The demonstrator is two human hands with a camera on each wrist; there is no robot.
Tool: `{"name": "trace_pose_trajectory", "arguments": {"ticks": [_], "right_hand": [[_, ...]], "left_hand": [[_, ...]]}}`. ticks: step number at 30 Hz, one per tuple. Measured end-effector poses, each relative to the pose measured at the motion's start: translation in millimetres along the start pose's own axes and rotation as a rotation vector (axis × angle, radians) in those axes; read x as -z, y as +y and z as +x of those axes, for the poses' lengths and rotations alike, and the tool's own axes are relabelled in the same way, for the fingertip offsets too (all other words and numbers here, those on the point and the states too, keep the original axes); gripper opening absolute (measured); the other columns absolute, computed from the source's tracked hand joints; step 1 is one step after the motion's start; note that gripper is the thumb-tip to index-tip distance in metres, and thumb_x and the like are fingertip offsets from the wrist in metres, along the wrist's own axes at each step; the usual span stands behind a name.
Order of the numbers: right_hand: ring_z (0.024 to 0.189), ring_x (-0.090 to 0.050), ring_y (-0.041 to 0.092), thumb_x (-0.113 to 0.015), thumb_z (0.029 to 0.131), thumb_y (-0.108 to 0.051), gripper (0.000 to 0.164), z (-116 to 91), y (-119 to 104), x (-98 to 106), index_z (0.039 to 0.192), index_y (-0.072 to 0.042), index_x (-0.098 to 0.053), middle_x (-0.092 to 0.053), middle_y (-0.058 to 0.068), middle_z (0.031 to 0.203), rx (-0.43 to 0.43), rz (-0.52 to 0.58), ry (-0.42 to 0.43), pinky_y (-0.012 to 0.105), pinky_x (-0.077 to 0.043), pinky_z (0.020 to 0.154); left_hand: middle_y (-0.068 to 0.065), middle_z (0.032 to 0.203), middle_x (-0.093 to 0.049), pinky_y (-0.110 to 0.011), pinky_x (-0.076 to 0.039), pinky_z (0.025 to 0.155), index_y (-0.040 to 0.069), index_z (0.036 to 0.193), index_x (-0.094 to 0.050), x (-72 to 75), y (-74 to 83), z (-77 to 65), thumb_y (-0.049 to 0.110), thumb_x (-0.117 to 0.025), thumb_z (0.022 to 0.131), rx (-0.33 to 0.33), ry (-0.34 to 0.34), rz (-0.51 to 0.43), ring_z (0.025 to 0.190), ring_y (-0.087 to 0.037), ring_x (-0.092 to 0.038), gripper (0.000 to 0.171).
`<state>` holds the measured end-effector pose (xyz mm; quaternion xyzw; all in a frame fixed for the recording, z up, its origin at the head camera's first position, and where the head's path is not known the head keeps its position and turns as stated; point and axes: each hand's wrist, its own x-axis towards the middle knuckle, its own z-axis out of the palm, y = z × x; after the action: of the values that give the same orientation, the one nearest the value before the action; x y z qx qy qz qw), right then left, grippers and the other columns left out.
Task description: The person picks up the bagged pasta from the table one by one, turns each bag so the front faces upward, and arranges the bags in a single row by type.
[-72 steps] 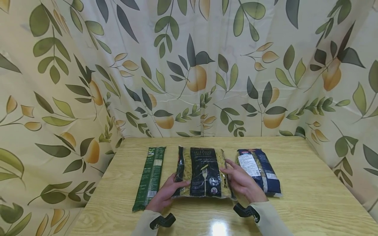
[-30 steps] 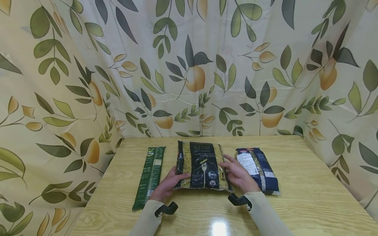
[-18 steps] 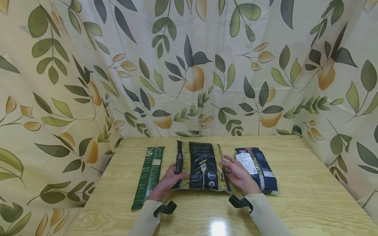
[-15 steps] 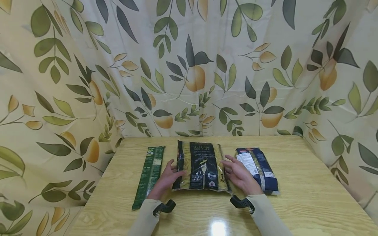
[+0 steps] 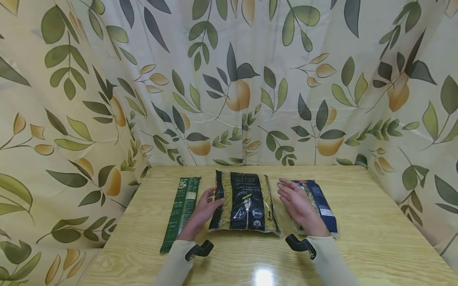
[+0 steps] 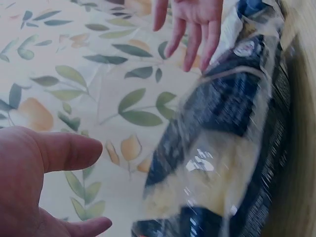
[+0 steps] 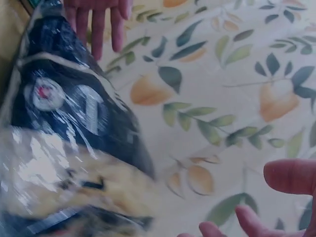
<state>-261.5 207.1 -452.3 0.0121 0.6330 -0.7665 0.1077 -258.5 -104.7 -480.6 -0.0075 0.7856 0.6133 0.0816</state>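
Observation:
A bag of penne pasta (image 5: 247, 202), black-banded with a fork picture, lies on the table between my hands. My left hand (image 5: 203, 210) is at its left edge, fingers spread. In the left wrist view the thumb and a finger of that hand stand apart from the bag (image 6: 212, 168). My right hand (image 5: 300, 204) is off to the right of the bag, fingers straight, over part of a blue pasta bag (image 5: 323, 210). The right wrist view has a gap between the right fingers and the penne bag (image 7: 74, 128).
A long green pasta packet (image 5: 181, 212) lies to the left, close to my left forearm. The wooden table (image 5: 229, 262) meets a leaf-patterned curtain (image 5: 229, 99) at the back and sides.
Both hands have let go of the penne bag, which now lies on the table. The right hand has moved right, over the blue bag; the left has loosened and shifted slightly up.

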Motion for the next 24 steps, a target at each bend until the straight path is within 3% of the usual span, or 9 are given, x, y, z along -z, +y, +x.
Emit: {"name": "trace_pose_trajectory", "arguments": {"ticks": [4,7,9,12,16,20,22,24], "right_hand": [[0.158,-0.021,0.034,-0.043,0.112,-0.021,0.061,-7,-15,5,0.163,0.0,-0.017,-0.02,0.02,0.169,0.048,-0.076,0.048,0.05,-0.018,0.131],[0.147,-0.038,0.02,-0.047,0.111,-0.026,0.059,-13,-28,9,0.16,-0.002,-0.025,-0.04,0.005,0.155,0.088,-0.101,0.096,0.048,-0.024,0.129],[0.137,-0.043,0.009,-0.05,0.11,-0.028,0.058,-18,-37,12,0.158,-0.003,-0.031,-0.045,-0.006,0.143,0.13,-0.112,0.118,0.046,-0.026,0.128],[0.129,-0.045,0.001,-0.055,0.107,-0.031,0.052,-27,-48,17,0.152,-0.008,-0.04,-0.048,-0.015,0.132,0.193,-0.145,0.163,0.03,-0.036,0.12],[0.137,-0.044,0.011,-0.058,0.106,-0.033,0.046,-36,-61,21,0.147,-0.015,-0.048,-0.049,-0.011,0.14,0.244,-0.235,0.253,0.014,-0.043,0.106],[0.153,-0.033,0.028,-0.055,0.107,-0.034,0.052,-45,-67,25,0.154,-0.014,-0.043,-0.039,0.008,0.16,0.236,-0.305,0.326,0.037,-0.032,0.126],[0.156,-0.027,0.034,-0.052,0.108,-0.034,0.055,-49,-68,28,0.158,-0.013,-0.039,-0.032,0.011,0.165,0.221,-0.329,0.354,0.052,-0.024,0.13],[0.157,-0.026,0.036,-0.051,0.108,-0.035,0.057,-50,-68,31,0.159,-0.013,-0.038,-0.031,0.013,0.167,0.213,-0.343,0.381,0.059,-0.022,0.128]], "left_hand": [[-0.019,0.167,-0.03,-0.066,-0.032,0.12,0.009,0.16,-0.033,-1.0,10.8,-2.0,0.036,-0.064,0.102,-0.052,-0.018,0.006,0.155,-0.047,-0.025,0.072],[-0.018,0.167,-0.031,-0.066,-0.032,0.121,0.01,0.161,-0.033,-3.2,21.9,-4.2,0.034,-0.062,0.103,-0.093,-0.057,0.002,0.155,-0.046,-0.026,0.069],[-0.018,0.167,-0.032,-0.065,-0.031,0.122,0.01,0.16,-0.033,-4.9,30.8,-6.1,0.034,-0.061,0.104,-0.12,-0.084,-0.008,0.155,-0.045,-0.027,0.067],[-0.018,0.166,-0.034,-0.063,-0.03,0.123,0.008,0.16,-0.032,-9.4,44.8,-8.2,0.033,-0.059,0.105,-0.162,-0.136,-0.033,0.155,-0.044,-0.029,0.066],[-0.018,0.167,-0.033,-0.062,-0.031,0.123,0.008,0.161,-0.031,-17.3,61.0,-8.2,0.032,-0.058,0.106,-0.218,-0.201,-0.073,0.155,-0.043,-0.03,0.066],[-0.017,0.167,-0.032,-0.059,-0.031,0.124,0.01,0.161,-0.033,-26.2,71.3,-6.7,0.03,-0.058,0.106,-0.251,-0.247,-0.112,0.154,-0.04,-0.032,0.064],[-0.017,0.166,-0.034,-0.058,-0.031,0.125,0.01,0.16,-0.034,-30.5,73.9,-6.4,0.029,-0.058,0.106,-0.259,-0.261,-0.118,0.154,-0.039,-0.034,0.063],[-0.017,0.166,-0.035,-0.057,-0.031,0.125,0.011,0.159,-0.035,-34.1,75.7,-6.7,0.029,-0.058,0.106,-0.26,-0.273,-0.131,0.153,-0.038,-0.035,0.061]]}}
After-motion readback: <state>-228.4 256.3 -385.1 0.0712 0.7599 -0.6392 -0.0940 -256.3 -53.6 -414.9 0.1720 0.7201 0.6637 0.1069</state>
